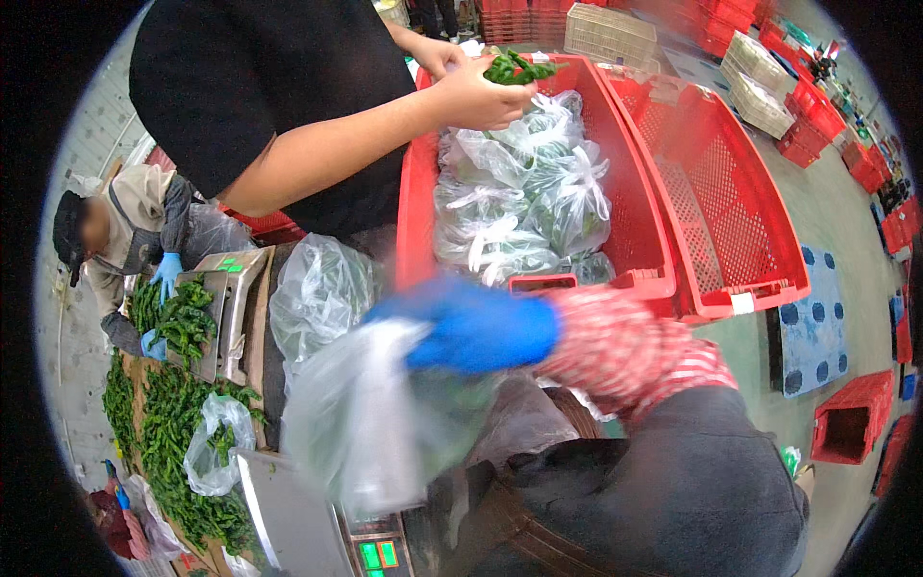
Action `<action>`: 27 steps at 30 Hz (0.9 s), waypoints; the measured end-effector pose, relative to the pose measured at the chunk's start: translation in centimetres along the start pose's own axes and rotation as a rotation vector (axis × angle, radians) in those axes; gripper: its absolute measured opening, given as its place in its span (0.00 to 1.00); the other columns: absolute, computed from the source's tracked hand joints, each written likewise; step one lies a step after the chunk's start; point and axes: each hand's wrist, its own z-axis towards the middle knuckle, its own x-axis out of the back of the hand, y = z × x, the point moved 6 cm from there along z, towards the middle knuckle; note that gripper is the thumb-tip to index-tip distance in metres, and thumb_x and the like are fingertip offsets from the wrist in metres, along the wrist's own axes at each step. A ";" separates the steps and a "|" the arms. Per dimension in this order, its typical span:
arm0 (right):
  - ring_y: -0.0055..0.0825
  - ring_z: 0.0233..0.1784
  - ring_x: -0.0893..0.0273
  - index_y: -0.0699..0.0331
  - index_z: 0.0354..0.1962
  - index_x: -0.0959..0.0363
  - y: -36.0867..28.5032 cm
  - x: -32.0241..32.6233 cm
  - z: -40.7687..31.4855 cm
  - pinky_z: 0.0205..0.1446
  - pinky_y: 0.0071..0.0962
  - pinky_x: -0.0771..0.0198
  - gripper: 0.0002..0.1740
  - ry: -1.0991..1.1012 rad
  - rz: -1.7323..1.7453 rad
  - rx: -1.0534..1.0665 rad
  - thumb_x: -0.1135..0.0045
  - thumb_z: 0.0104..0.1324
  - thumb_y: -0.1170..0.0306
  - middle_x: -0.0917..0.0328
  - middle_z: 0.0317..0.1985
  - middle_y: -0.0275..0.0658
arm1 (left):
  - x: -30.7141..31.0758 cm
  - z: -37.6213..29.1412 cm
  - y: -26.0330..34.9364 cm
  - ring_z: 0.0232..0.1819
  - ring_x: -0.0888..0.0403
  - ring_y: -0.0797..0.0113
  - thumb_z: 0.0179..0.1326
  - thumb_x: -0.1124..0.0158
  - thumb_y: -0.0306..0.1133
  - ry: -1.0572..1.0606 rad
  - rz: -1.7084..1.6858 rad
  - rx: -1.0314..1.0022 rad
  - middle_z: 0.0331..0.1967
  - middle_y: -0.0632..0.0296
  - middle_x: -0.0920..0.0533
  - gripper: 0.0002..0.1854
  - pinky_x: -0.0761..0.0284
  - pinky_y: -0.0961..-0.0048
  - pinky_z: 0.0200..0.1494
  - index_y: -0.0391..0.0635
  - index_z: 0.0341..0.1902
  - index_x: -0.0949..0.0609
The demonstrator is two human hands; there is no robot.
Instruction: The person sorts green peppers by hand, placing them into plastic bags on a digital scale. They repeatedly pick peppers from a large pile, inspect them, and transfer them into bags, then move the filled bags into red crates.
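My right hand [479,324], in a blue glove with a red-and-white checked sleeve cover, is blurred by motion. It grips the upper part of a clear plastic bag [360,425] with a green tinge inside. My left hand is not in view. Beyond my right hand, a red plastic crate [649,238] holds several tied clear bags [497,245] of greens. Another filled plastic bag [324,288] lies left of the crate. Below it are a scale's metal platform [288,505] and its lit green display [378,554].
A co-worker's bare hands hold leafy greens [515,71] over the crate. Another co-worker in blue gloves handles greens [180,317] on a second scale [234,317]. Loose greens [166,425] cover the table. A second red crate [750,252] adjoins the first; a blue pallet [815,324] is on the floor.
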 end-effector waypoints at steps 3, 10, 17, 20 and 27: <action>0.24 0.36 0.28 0.67 0.41 0.31 0.8 10.3 -5.2 0.43 0.25 0.35 0.16 0.282 -0.180 -0.020 0.50 0.54 0.70 0.25 0.35 0.44 | -5.0 -0.8 0.4 0.29 0.27 0.65 0.58 0.52 0.30 -0.171 -0.216 0.060 0.27 0.54 0.24 0.12 0.30 0.71 0.35 0.31 0.32 0.25; 0.37 0.40 0.28 0.66 0.40 0.30 11.5 22.2 -15.3 0.46 0.28 0.35 0.17 0.190 -0.791 -0.452 0.48 0.50 0.74 0.27 0.38 0.46 | -10.4 -3.6 0.6 0.32 0.27 0.68 0.54 0.50 0.28 -0.313 -0.237 0.333 0.30 0.57 0.23 0.10 0.30 0.73 0.38 0.34 0.34 0.24; 0.44 0.40 0.29 0.61 0.36 0.27 24.7 20.6 -20.0 0.45 0.36 0.35 0.23 -0.470 -0.904 -0.811 0.40 0.42 0.59 0.27 0.36 0.48 | -12.7 -6.3 0.0 0.31 0.27 0.71 0.56 0.51 0.26 -0.445 -0.309 0.382 0.31 0.58 0.23 0.08 0.31 0.75 0.37 0.36 0.34 0.24; 0.44 0.38 0.28 0.60 0.35 0.27 23.4 20.0 -18.8 0.44 0.37 0.34 0.24 -0.517 -0.775 -0.828 0.41 0.41 0.55 0.26 0.35 0.48 | -12.3 -7.2 -0.1 0.32 0.27 0.71 0.56 0.52 0.25 -0.412 -0.357 0.425 0.32 0.58 0.23 0.08 0.30 0.76 0.38 0.37 0.35 0.23; 0.28 0.22 0.32 0.64 0.26 0.27 26.3 17.4 -21.3 0.29 0.28 0.35 0.15 -0.623 -0.360 -0.899 0.46 0.46 0.61 0.26 0.22 0.44 | -11.5 -9.0 -0.6 0.36 0.27 0.69 0.53 0.51 0.21 -0.382 -0.368 0.576 0.34 0.58 0.24 0.07 0.30 0.74 0.43 0.37 0.35 0.24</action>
